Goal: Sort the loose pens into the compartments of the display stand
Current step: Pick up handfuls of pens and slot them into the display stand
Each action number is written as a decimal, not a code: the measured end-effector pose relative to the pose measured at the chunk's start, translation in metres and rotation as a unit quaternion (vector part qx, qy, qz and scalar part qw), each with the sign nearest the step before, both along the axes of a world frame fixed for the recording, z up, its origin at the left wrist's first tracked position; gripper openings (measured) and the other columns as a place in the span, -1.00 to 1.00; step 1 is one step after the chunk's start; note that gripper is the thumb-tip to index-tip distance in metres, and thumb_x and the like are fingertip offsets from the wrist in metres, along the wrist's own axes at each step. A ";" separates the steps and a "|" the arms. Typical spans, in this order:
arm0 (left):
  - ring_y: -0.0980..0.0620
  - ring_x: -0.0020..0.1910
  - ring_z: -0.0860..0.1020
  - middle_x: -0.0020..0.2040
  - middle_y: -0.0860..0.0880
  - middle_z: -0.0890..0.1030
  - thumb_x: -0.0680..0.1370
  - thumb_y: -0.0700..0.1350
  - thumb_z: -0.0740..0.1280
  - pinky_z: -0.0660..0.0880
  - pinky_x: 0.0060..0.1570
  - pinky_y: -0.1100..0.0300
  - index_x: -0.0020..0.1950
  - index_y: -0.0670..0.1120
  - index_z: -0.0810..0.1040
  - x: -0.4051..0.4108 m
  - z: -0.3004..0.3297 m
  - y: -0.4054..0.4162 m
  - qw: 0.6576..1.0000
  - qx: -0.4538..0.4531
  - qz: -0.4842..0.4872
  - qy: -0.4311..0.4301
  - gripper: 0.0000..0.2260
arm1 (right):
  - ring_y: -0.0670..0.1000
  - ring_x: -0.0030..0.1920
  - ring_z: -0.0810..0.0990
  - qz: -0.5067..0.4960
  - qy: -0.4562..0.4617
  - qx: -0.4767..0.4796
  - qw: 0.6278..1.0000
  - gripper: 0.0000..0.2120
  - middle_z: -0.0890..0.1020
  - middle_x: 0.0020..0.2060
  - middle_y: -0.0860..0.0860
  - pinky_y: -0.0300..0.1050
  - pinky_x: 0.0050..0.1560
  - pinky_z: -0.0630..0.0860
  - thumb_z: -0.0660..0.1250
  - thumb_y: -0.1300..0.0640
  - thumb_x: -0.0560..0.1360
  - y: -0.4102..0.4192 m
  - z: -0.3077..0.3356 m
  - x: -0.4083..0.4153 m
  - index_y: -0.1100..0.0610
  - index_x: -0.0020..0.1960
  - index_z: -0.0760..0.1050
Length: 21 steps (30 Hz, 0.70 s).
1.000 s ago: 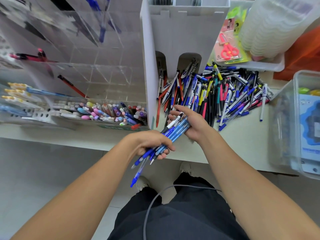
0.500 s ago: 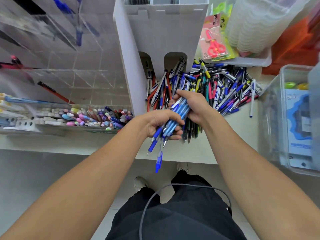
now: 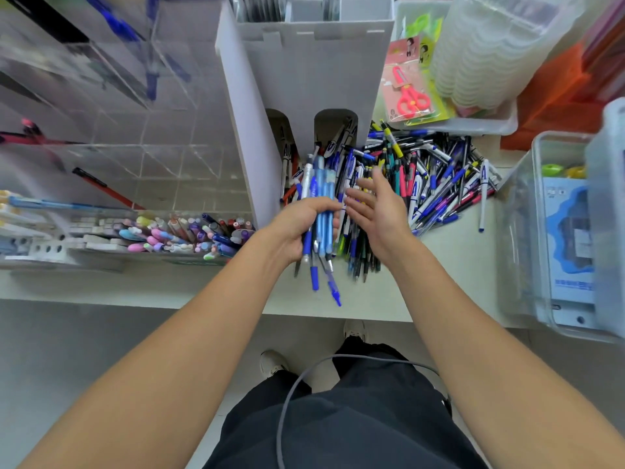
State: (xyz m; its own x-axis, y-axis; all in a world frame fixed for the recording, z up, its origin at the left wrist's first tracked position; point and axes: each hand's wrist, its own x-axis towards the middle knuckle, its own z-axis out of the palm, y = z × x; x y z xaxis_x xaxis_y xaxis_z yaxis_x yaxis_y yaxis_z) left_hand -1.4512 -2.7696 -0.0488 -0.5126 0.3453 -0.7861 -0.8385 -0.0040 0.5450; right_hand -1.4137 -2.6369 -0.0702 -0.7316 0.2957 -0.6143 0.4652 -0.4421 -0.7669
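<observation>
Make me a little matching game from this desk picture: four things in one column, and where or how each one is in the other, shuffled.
Things:
1. bundle of blue pens
2. right hand
3. red scissors
4. pastel markers

States or places:
A. in packaging inside a white tray, far right
B. open, holding nothing
C. gripped in the left hand
D. standing in a clear bin left of the white stand

Pairs: 1-C, 2-B, 3-A, 4-D
</observation>
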 end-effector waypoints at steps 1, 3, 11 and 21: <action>0.10 -0.48 0.52 -0.39 -0.04 0.54 0.58 -0.25 0.33 0.53 -0.46 0.25 -0.08 -0.17 0.51 -0.001 0.002 0.001 0.999 0.006 0.050 0.012 -0.95 | 0.04 0.19 0.65 -0.033 0.002 -0.006 0.999 -0.48 0.65 0.21 0.10 -0.01 0.27 0.56 0.10 -0.22 0.67 -0.005 0.003 0.015 0.15 0.38 0.48; 0.11 -0.49 0.52 -0.42 -0.02 0.54 0.58 -0.24 0.33 0.52 -0.44 0.24 -0.13 -0.15 0.51 -0.002 0.009 0.007 0.992 0.025 0.125 0.022 -0.90 | 0.00 0.22 0.63 -0.086 0.005 -0.037 0.996 -0.45 0.67 0.21 0.04 0.02 0.32 0.52 0.07 -0.26 0.66 -0.020 0.005 0.050 0.11 0.37 0.50; 0.09 -0.40 0.58 -0.34 -0.04 0.58 0.58 -0.22 0.38 0.59 -0.35 0.24 -0.04 -0.16 0.56 0.015 0.026 0.026 0.976 0.055 0.206 0.048 -0.97 | -0.03 0.28 0.60 -0.231 0.073 -0.104 0.964 -0.50 0.67 0.21 0.02 0.06 0.41 0.44 0.05 -0.21 0.68 -0.044 0.027 0.067 0.11 0.33 0.54; 0.05 -0.36 0.62 -0.33 -0.07 0.62 0.54 -0.30 0.42 0.61 -0.27 0.16 -0.01 -0.13 0.57 0.041 0.035 0.025 0.952 0.086 0.277 0.101 -0.89 | -0.03 0.25 0.61 -0.220 0.077 0.020 0.972 -0.53 0.67 0.18 0.04 0.04 0.39 0.46 0.10 -0.19 0.65 -0.058 0.032 0.073 0.10 0.28 0.58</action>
